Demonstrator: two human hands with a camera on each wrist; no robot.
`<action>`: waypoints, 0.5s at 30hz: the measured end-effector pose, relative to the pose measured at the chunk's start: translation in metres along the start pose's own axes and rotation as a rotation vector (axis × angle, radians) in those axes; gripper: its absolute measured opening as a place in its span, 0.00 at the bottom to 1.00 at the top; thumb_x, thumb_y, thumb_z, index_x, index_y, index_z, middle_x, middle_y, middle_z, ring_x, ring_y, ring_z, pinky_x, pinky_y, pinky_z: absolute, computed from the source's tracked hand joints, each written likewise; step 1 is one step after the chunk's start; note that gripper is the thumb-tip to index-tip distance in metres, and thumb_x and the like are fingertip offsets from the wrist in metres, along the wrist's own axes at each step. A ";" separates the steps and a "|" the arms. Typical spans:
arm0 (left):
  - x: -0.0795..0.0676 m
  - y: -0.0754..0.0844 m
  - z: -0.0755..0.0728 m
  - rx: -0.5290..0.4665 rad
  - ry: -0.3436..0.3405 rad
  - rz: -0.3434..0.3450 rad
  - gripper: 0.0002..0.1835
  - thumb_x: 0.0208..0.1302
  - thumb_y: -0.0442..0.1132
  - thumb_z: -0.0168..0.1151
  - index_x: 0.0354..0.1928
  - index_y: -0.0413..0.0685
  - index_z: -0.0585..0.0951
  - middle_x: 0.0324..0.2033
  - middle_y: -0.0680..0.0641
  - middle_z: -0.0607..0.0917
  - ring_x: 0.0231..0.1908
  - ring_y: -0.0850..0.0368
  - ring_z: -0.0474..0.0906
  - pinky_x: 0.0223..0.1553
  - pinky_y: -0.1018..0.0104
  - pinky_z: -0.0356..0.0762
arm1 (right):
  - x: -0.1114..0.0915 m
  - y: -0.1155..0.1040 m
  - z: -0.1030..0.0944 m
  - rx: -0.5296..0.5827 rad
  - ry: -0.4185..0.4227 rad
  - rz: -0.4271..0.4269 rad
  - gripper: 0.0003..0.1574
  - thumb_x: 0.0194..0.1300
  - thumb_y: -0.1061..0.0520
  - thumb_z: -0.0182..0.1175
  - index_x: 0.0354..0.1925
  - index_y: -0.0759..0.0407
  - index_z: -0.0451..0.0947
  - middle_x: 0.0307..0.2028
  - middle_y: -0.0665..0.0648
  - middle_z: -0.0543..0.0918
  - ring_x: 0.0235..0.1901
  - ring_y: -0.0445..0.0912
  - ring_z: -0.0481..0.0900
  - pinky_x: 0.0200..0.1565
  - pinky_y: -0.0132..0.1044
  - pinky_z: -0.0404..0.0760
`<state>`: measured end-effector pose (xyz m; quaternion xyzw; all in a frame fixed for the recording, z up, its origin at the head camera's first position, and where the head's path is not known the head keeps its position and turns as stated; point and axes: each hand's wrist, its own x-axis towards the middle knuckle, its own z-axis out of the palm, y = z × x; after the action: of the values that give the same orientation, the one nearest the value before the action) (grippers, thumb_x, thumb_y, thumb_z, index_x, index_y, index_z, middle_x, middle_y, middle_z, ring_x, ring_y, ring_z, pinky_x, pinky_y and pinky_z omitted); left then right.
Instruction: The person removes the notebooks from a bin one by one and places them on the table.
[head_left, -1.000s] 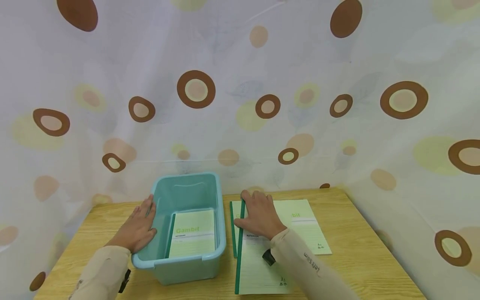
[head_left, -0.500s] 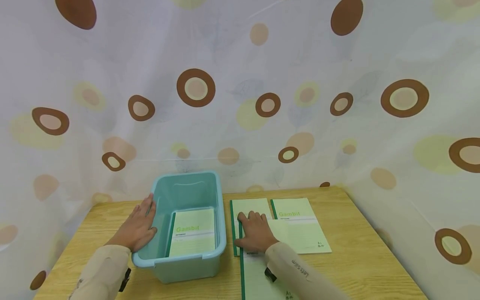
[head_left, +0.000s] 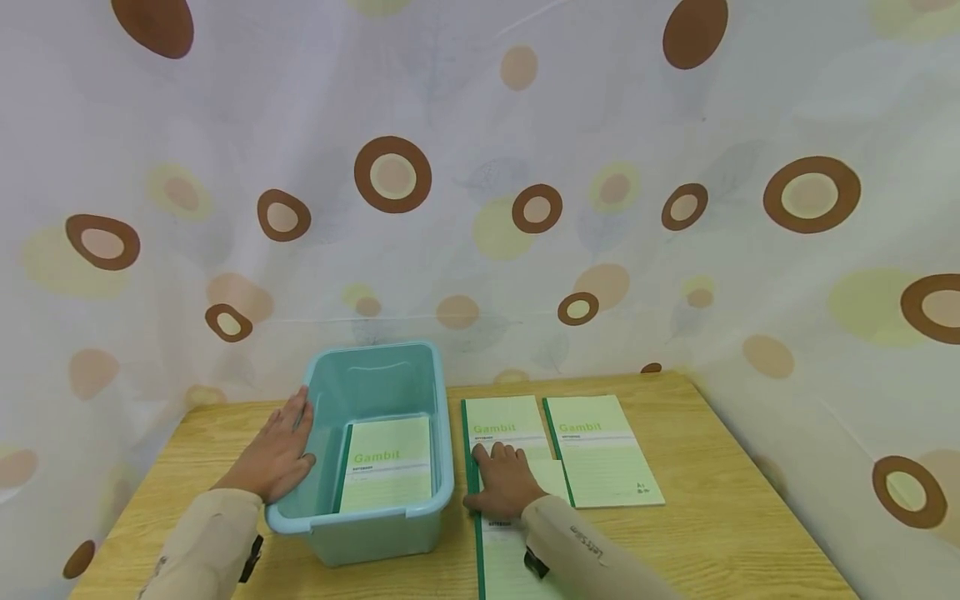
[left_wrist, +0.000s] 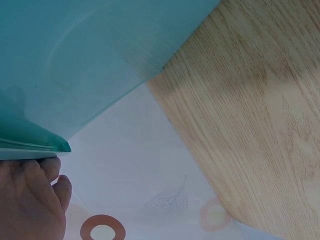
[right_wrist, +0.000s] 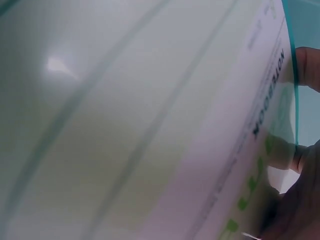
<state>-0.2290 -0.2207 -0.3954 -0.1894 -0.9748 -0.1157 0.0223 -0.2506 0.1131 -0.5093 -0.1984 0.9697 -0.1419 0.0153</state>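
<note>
My left hand [head_left: 277, 450] rests on the left rim of a light blue plastic bin [head_left: 375, 542], its fingers laid along the edge. One green-spined "Gambit" notebook [head_left: 386, 483] lies inside the bin. Right of the bin, my right hand [head_left: 510, 482] grips another notebook [head_left: 510, 558] near its green spine. In the right wrist view, thumb and fingers [right_wrist: 307, 67] lie at this notebook's edge, its cover [right_wrist: 150, 125] filling most of the picture. The held notebook overlaps the lower part of a notebook [head_left: 506, 412] behind it and runs out of the head view's bottom.
A further notebook [head_left: 607, 467] lies on the right of the wooden table [head_left: 720, 500]. A white curtain [head_left: 480, 100] with brown and yellow circles hangs at the back and sides.
My right hand has drawn its notebook toward the front of the table, uncovering more of the two notebooks behind. My left hand has stayed on the bin's rim.
</note>
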 end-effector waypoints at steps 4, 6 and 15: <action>0.001 0.000 0.000 -0.001 -0.006 -0.005 0.35 0.61 0.34 0.48 0.66 0.17 0.55 0.70 0.25 0.49 0.70 0.30 0.44 0.68 0.37 0.46 | 0.000 -0.001 0.003 -0.027 -0.003 -0.023 0.36 0.53 0.39 0.65 0.53 0.57 0.69 0.30 0.51 0.62 0.30 0.46 0.59 0.35 0.38 0.58; 0.001 -0.001 0.000 -0.003 -0.011 -0.007 0.35 0.61 0.34 0.48 0.66 0.17 0.55 0.70 0.25 0.48 0.70 0.30 0.44 0.68 0.37 0.46 | 0.000 -0.002 0.004 -0.038 -0.006 -0.033 0.35 0.53 0.39 0.65 0.51 0.56 0.69 0.30 0.51 0.62 0.30 0.45 0.58 0.34 0.38 0.59; 0.002 -0.001 -0.001 -0.011 -0.018 -0.014 0.35 0.61 0.34 0.48 0.66 0.17 0.54 0.71 0.25 0.47 0.70 0.30 0.43 0.68 0.37 0.44 | -0.002 -0.006 0.004 -0.058 -0.007 -0.059 0.33 0.53 0.40 0.65 0.49 0.57 0.69 0.32 0.51 0.62 0.32 0.45 0.58 0.36 0.38 0.61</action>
<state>-0.2308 -0.2211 -0.3949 -0.1835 -0.9756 -0.1196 0.0119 -0.2462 0.1069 -0.5114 -0.2278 0.9671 -0.1133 0.0090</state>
